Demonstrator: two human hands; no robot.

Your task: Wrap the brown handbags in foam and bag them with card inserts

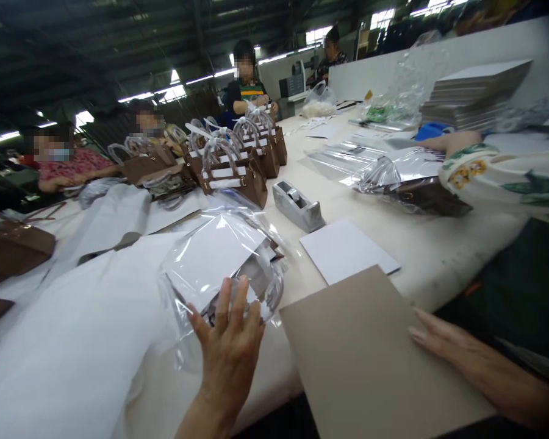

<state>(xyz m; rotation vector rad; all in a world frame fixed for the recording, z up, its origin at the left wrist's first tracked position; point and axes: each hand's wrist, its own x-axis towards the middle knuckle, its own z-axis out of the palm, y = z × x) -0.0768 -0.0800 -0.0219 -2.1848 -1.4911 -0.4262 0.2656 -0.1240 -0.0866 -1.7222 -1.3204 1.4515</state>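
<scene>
My left hand (pixel 229 341) lies with fingers spread on a clear plastic bag (pixel 219 262) that holds a white sheet and a dark item, near the table's front edge. My right hand (pixel 443 344) rests flat, fingers stretched, on the right edge of a grey-brown cardboard sheet (pixel 366 360) that overhangs the table edge. A white card (pixel 348 249) lies just beyond the cardboard.
A grey tape dispenser (pixel 298 206) stands mid-table. Brown handbags (pixel 238 161) with wrapped handles stand in a row behind it. White wrapping paper (pixel 73 341) covers the left. A co-worker's floral sleeve (pixel 498 177) holds a bagged handbag at right. Stacked boards (pixel 476 91) and several seated people are beyond.
</scene>
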